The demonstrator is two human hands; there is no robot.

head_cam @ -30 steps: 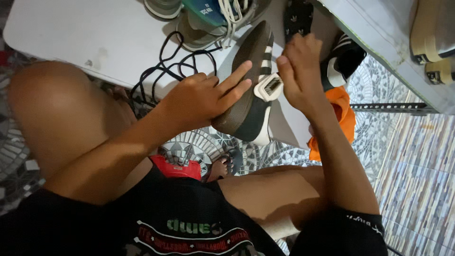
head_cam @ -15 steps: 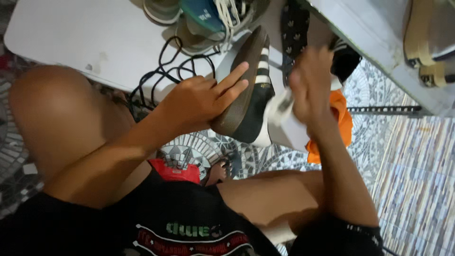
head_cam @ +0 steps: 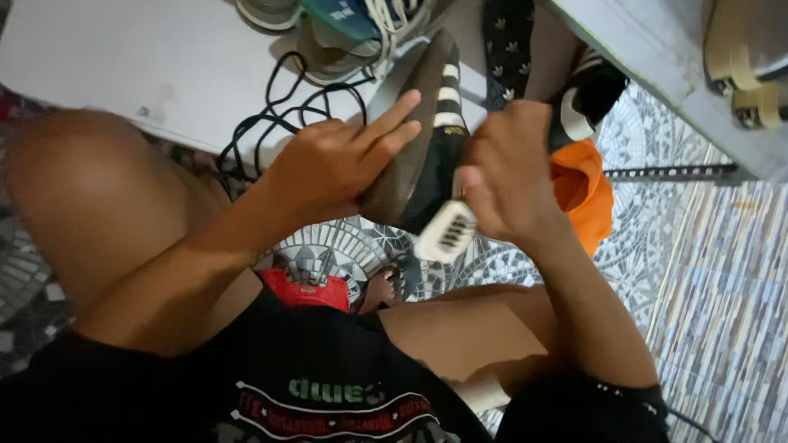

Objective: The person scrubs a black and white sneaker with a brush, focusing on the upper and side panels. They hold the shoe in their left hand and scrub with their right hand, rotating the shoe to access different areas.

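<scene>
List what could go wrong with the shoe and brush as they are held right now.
1. The dark striped shoe rests only against the left hand, over the floor; a hard stroke might knock it loose.
2. The right hand pinches the white brush near one end, so it could twist or slip.
3. The black cord lies by the left hand and might snag.

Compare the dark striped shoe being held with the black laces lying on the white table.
The dark shoe is solid, marked with pale stripes, and tilted in the air, braced by the left hand; the black laces are thin, plain, and lie loose in loops on the white table. The right hand holds a small white brush beside the shoe, away from the laces. Both are dark.
</scene>
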